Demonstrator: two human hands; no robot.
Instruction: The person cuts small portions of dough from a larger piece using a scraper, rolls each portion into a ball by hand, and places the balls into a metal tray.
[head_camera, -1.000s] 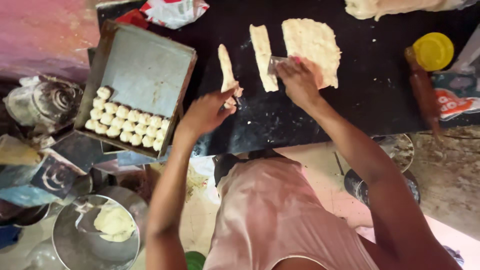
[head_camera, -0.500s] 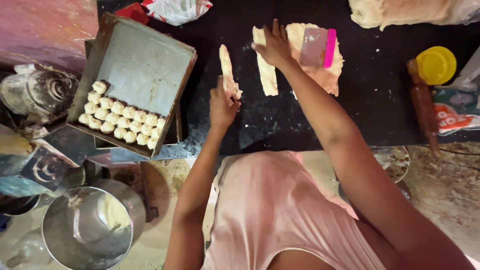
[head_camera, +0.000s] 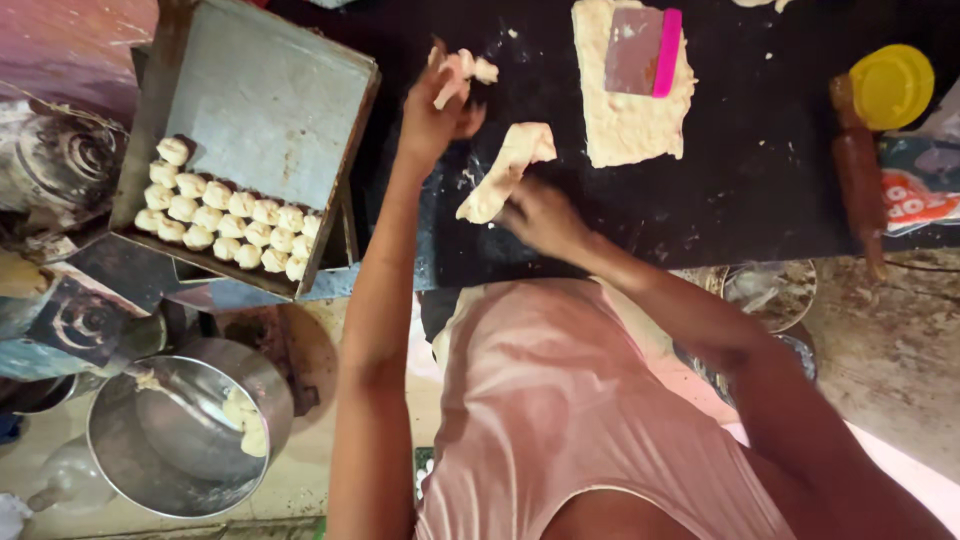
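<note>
On the black work surface (head_camera: 760, 190), bare dark room lies between the dough sheet (head_camera: 630, 120) at the far side and the near edge, where the right hand (head_camera: 540, 215) rests; more bare room stretches rightward to the rolling pin (head_camera: 860, 170) and yellow lid (head_camera: 890, 85). To the left, the metal tray (head_camera: 270, 100) closes that side, its near rim lined with rows of small dough balls (head_camera: 225, 220). The left hand (head_camera: 435, 110) is raised near the tray's right rim, fingers pinched shut on a small dough piece (head_camera: 462, 70). A dough strip (head_camera: 505, 170) lies slantwise between the hands; the right hand touches its near end, blurred, so its grip cannot be told. A pink-edged scraper (head_camera: 645, 50) lies on the sheet.
</note>
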